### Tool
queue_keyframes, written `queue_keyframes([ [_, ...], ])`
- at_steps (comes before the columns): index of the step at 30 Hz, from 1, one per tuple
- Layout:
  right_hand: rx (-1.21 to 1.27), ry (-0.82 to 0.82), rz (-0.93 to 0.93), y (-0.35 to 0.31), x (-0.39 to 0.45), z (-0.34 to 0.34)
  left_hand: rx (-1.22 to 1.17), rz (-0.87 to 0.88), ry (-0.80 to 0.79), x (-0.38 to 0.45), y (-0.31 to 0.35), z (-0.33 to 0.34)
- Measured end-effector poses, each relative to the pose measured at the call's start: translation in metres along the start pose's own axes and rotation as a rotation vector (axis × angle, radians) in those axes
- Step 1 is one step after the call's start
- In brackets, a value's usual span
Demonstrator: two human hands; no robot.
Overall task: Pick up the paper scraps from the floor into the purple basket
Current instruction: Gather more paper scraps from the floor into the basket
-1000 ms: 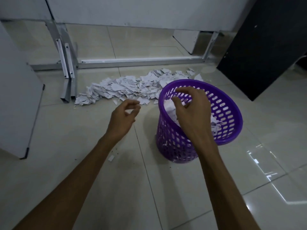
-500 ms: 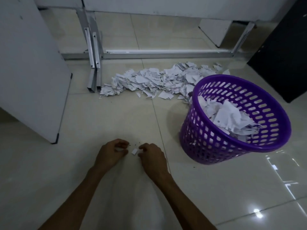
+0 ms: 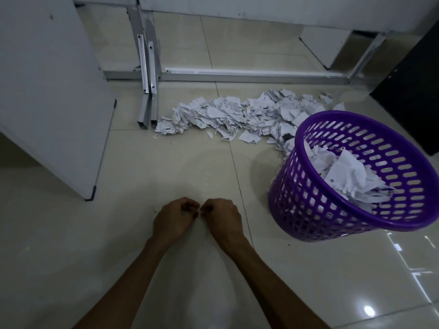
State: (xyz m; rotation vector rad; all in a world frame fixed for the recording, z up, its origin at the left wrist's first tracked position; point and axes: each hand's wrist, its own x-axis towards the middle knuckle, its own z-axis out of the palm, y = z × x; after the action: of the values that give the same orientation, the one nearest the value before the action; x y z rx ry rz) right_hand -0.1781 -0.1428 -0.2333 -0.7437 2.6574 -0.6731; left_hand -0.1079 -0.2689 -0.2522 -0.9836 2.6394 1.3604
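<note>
The purple basket [image 3: 308,210] stands tilted on the floor at the right, partly filled with white paper scraps [image 3: 344,176]. A long pile of paper scraps [image 3: 237,115] lies on the tiles behind it, reaching the basket's far side. My left hand [image 3: 173,219] and my right hand [image 3: 223,219] are low on the floor, left of the basket, with fingers curled and fingertips meeting. A small scrap lay at that spot; the fingers hide it now, and the right fingertips seem to pinch it.
A white panel [image 3: 52,96] leans at the left with its corner on the floor. A grey metal table frame [image 3: 147,67] and its floor rail [image 3: 249,76] run behind the pile. A black panel [image 3: 413,91] stands at the far right.
Both hands dropped from the basket to the floor a second ago. Since half a second ago they have closed together over the small scrap, which no longer shows. The view has moved closer.
</note>
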Motion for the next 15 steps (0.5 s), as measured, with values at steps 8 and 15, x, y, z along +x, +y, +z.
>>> queue_keyframes([
  [8, 0.233, 0.450, -0.129, -0.027, 0.022, -0.143, -0.539, 0.031, -0.021, 0.010, 0.098, -0.011],
  [15, 0.229, 0.829, -0.144, -0.002, -0.005, -0.228, -0.802, 0.040, -0.192, -0.014, 0.213, 0.010],
])
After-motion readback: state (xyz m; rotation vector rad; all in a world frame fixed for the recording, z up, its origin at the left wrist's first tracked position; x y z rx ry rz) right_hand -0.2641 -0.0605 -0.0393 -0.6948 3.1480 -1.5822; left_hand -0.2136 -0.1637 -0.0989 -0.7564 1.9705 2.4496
